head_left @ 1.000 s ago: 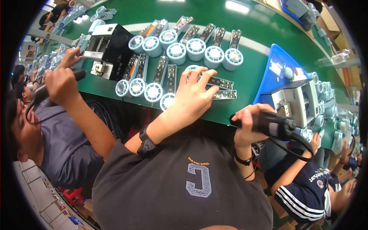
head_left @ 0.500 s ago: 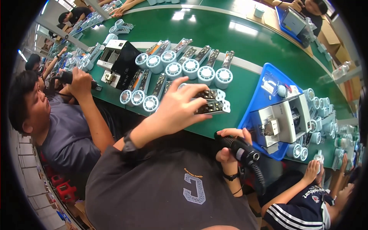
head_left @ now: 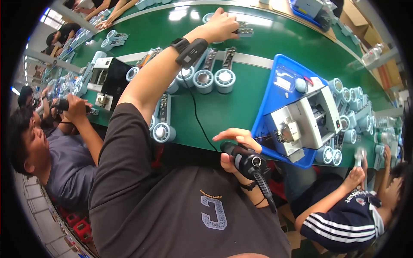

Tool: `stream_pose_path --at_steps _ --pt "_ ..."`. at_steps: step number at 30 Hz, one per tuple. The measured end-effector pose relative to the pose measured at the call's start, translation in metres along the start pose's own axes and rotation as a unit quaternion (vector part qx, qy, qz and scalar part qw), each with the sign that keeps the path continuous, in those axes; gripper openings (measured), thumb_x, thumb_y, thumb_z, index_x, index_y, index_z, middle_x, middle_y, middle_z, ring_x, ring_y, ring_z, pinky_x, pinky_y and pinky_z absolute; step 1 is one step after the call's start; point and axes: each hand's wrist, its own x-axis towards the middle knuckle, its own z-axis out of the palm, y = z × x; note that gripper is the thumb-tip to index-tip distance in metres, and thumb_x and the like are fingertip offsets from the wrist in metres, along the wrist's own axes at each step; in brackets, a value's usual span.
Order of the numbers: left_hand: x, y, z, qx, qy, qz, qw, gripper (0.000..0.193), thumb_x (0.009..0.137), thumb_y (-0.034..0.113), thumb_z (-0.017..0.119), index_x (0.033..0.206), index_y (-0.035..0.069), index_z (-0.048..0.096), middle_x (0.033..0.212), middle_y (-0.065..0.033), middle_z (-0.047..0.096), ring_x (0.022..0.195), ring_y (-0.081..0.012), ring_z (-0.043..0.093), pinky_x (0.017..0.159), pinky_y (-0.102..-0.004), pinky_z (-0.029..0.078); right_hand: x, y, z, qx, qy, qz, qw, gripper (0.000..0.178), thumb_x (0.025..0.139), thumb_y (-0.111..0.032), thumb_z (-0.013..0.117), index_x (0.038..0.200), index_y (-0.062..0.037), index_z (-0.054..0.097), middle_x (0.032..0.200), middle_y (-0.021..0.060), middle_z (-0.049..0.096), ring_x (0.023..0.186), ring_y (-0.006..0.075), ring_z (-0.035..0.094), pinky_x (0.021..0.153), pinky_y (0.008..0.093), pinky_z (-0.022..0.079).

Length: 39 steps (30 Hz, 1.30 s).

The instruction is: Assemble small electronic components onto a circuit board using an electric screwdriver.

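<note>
My left hand [head_left: 220,26] reaches far out over the green belt, fingers curled round pale blue fan housings. Circuit boards [head_left: 245,31] in their handle ends stick out to the right of the fingers, and a round head [head_left: 207,17] shows on the left. Whether the housings rest on the belt is hidden. Close to my body, my right hand [head_left: 243,138] grips a black electric screwdriver [head_left: 244,161] with a coiled cord [head_left: 263,187]. Below my left forearm stand more fan housings [head_left: 224,81] with exposed boards, partly covered by the arm.
A blue tray [head_left: 266,103] at right carries a white and black machine [head_left: 297,122]. Another such machine [head_left: 112,79] stands at left. More fan housings [head_left: 350,109] lie beyond the tray. Co-workers sit on both sides, and a thin black cable [head_left: 195,107] hangs from my left wrist.
My left hand has carried the fan housings from the near table edge away to the far belt. My right hand keeps the screwdriver near my body. The whole view has shifted slightly.
</note>
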Motion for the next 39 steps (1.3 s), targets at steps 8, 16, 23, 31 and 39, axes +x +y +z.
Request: stream_pose_path --at_steps 8,16,23,31,39 --pt "-0.015 0.024 -0.047 -0.135 0.101 0.008 0.986 0.045 0.103 0.051 0.067 0.110 0.008 0.076 0.118 -0.0119 0.071 0.110 -0.0354 0.069 0.105 -0.0495 0.046 -0.010 -0.011 -0.002 0.042 -0.007 0.047 0.998 0.069 0.099 -0.012 0.079 0.152 -0.0140 0.034 0.107 0.0191 0.067 0.087 0.0270 0.069 0.080 0.0415 0.060" --pt "-0.157 0.121 -0.098 -0.066 0.027 0.016 0.997 0.042 0.101 0.048 0.070 0.115 0.009 0.072 0.116 -0.0097 0.074 0.111 -0.0307 0.068 0.099 -0.0453 0.050 0.007 -0.010 -0.004 -0.034 0.025 0.030 0.999 0.072 0.098 -0.015 0.079 0.155 -0.0096 0.034 0.100 0.0158 0.068 0.080 0.0223 0.065 0.074 0.0353 0.055" --pt "-0.189 0.180 -0.106 -0.152 0.043 -0.074 0.985 0.036 0.088 0.021 0.082 0.119 0.008 0.068 0.117 -0.0110 0.072 0.115 -0.0316 0.067 0.101 -0.0436 0.052 0.008 0.006 -0.011 -0.076 -0.025 0.019 0.997 0.072 0.097 -0.018 0.081 0.153 -0.0059 0.037 0.098 0.0135 0.067 0.076 0.0203 0.062 0.069 0.0314 0.050" --pt "-0.237 0.204 -0.096 -0.407 0.108 -0.146 0.895 0.036 0.080 0.003 0.078 0.115 0.007 0.070 0.111 -0.0071 0.066 0.107 -0.0339 0.065 0.092 -0.0460 0.054 0.016 -0.011 -0.019 -0.056 -0.024 -0.005 0.998 0.067 0.103 -0.023 0.074 0.154 -0.0059 0.035 0.097 0.0188 0.066 0.072 0.0233 0.063 0.066 0.0340 0.053" --pt "-0.227 0.206 -0.081 -0.384 0.113 -0.136 0.906 0.032 0.082 0.012 0.087 0.111 0.010 0.074 0.111 -0.0047 0.065 0.105 -0.0293 0.063 0.090 -0.0435 0.054 0.072 -0.073 -0.053 -0.168 0.270 -0.151 0.936 0.072 0.110 -0.070 0.035 0.151 -0.0116 0.042 0.079 0.0099 0.050 0.043 0.0226 0.048 0.038 0.0342 0.047"
